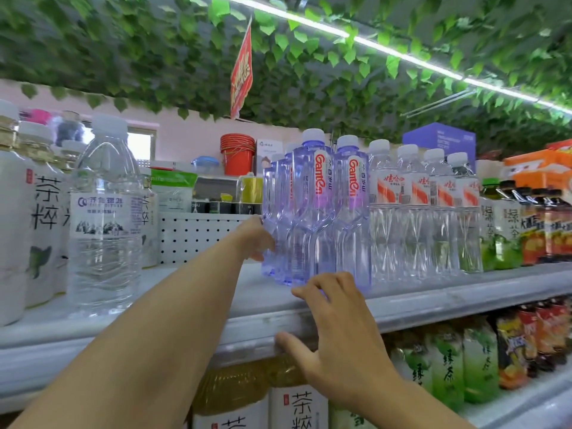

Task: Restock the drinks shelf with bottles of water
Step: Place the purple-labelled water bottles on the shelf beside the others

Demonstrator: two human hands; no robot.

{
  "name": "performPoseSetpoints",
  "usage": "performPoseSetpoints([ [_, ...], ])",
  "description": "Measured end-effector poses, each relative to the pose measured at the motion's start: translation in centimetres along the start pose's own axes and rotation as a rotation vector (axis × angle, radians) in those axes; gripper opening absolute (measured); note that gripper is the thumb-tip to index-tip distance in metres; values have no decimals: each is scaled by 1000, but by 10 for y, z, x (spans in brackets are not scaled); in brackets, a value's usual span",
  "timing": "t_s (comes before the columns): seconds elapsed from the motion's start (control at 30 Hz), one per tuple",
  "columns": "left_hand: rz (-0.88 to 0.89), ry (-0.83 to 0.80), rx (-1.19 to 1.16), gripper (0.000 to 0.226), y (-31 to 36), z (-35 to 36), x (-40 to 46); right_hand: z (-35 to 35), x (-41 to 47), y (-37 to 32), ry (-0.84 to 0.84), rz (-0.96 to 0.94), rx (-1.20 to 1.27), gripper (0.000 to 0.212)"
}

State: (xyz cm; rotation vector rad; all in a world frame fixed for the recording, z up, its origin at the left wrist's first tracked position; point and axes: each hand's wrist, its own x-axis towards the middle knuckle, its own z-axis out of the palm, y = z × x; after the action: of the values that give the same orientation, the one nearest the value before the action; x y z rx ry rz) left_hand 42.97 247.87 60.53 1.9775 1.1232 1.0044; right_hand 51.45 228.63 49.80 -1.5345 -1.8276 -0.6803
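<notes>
White shelf point(433, 300) under leafy ceiling point(123, 48): my left hand point(255, 239) curls round the rear Ganten bottles point(312, 209) standing mid-shelf, right hand point(337, 332) loose, fingers spread, resting at the shelf lip, holding nothing.

Upper shelf point(433, 300), left to right along the front edge: tea bottles point(40, 218) at far left end; one large water bottle point(103, 212) just right of them; gap; Ganten water bottles point(312, 209) in rows running front to back near mid-shelf; smaller water bottles point(418, 209) touching on their right; green tea bottles point(498, 224) toward right end. Perforated panel point(198, 236) behind the gap. Left hand point(255, 239) against left side of the Ganten rows; right hand point(337, 329) at shelf front edge, before them. Lower shelf bottles point(464, 363) beneath
</notes>
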Motion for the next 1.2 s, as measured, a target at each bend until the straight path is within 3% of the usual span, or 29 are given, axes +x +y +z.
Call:
performPoseSetpoints([
  [0.17,-40,-93,23,32,-5,-6,1,5,0,3,80,-20,7,59],
  [0.5,-85,-62,137,34,-3,-4,1,6,-2,2,49,-15,10,58],
  [1.2,-73,-66,116,34,-2,-4,-12,3,-4,-3,65,24,-8,59],
])
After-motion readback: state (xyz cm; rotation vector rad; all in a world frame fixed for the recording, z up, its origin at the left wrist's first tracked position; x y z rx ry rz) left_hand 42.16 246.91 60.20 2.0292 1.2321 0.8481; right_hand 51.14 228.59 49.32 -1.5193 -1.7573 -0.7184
